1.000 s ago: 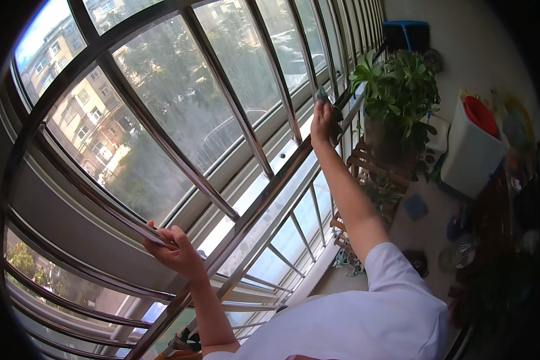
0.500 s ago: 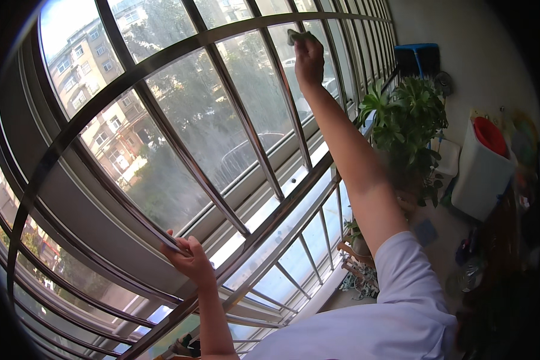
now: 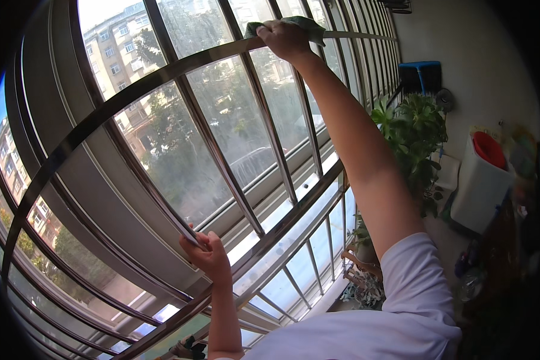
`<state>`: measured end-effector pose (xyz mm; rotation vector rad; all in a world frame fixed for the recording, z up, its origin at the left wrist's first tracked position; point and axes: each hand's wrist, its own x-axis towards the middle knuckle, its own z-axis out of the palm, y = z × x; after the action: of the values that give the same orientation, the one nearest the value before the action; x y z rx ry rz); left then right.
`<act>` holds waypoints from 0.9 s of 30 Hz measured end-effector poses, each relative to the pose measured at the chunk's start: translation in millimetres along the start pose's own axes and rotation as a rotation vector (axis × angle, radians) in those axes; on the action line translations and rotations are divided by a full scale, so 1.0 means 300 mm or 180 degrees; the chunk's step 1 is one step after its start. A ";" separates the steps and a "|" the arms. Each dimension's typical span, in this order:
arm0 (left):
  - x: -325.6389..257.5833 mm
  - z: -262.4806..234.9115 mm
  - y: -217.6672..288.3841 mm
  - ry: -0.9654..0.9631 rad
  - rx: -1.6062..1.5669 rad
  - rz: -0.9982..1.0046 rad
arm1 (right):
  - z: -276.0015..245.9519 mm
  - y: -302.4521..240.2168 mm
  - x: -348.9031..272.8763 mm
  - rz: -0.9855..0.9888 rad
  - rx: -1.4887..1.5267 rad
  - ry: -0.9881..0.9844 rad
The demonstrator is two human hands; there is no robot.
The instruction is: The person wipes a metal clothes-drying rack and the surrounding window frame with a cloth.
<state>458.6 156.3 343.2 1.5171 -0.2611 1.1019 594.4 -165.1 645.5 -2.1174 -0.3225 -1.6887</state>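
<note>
Window grille fills the view: metal bars over the glass, one broad upper rail arcing from lower left up to upper right, thinner uprights crossing it. Potted plant and white bin stand well apart, lower right by the wall.

Right hand reaches high overhead, arm fully extended, clenched on a green cloth pressed against the upper rail. Rail's long axis runs away from that hand down to the left; cloth lies directly on it.

Left hand sits low, fingers wrapped round a slanted upright. Right hand is the nearer to the cloth; left is well apart from it.
</note>
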 end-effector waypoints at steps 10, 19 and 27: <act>0.009 -0.023 -0.008 -0.0267 -0.0402 -0.0113 | 0.121 -0.206 -0.189 -0.0462 0.1373 0.2063; 0.025 -0.063 0.000 -0.0587 -0.0655 -0.0366 | 0.202 -0.273 -0.725 0.0420 0.0940 0.1243; 0.032 -0.073 -0.082 -0.0773 -0.1178 -0.0126 | 0.099 -0.236 -1.309 0.1276 0.0901 0.0208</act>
<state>470.3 186.3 331.2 1.3130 -0.5678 0.7847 496.4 -60.1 272.2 -1.7747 -0.0990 -1.3849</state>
